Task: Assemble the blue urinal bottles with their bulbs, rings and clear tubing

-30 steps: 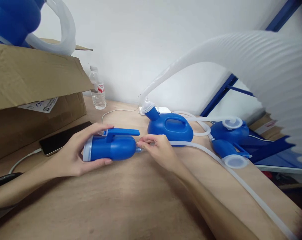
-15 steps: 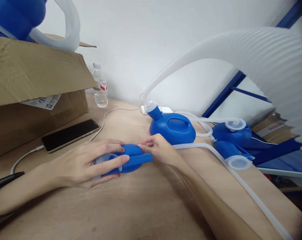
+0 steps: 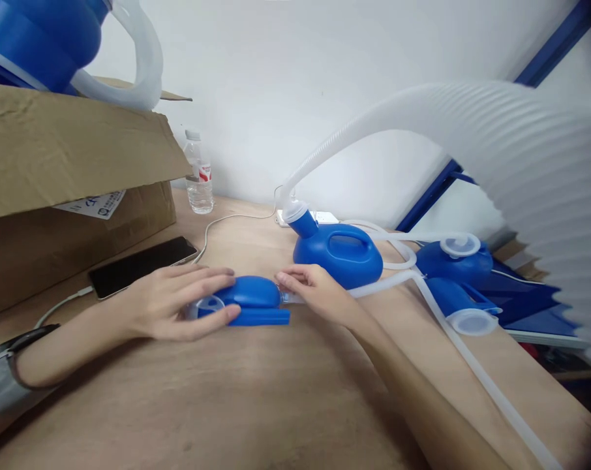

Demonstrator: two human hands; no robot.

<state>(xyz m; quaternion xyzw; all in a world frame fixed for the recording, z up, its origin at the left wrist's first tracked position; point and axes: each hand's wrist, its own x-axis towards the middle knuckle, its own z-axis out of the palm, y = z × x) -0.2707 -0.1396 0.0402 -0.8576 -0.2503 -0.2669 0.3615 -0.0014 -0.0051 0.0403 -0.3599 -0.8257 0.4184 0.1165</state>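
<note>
A small blue plastic urine bottle [image 3: 254, 291] lies on its side on the table, its handle toward me and its clear lid [image 3: 210, 305] to the left. My left hand [image 3: 185, 300] grips the lid end, fingers over the top and thumb along the near side. At the bottle's right end, my right hand [image 3: 310, 287] pinches a translucent white tube [image 3: 383, 284] beside a clear fitting [image 3: 282, 296]. The fingers partly hide that joint. From my right hand the tube runs right and then down the table's right side.
Behind my right hand stands a blue bottle [image 3: 342, 258] with a corrugated hose [image 3: 359, 134] arching right. Two more blue bottles [image 3: 454, 261] lie at the right edge. A phone [image 3: 141, 264], water bottle [image 3: 199, 186], cardboard box [image 3: 80, 150] and power strip [image 3: 325, 217] are at the left and back.
The urine bottle has rolled so its handle now faces me. My right hand has shifted slightly right, showing the clear fitting and tube. My left hand still holds the lid end.
</note>
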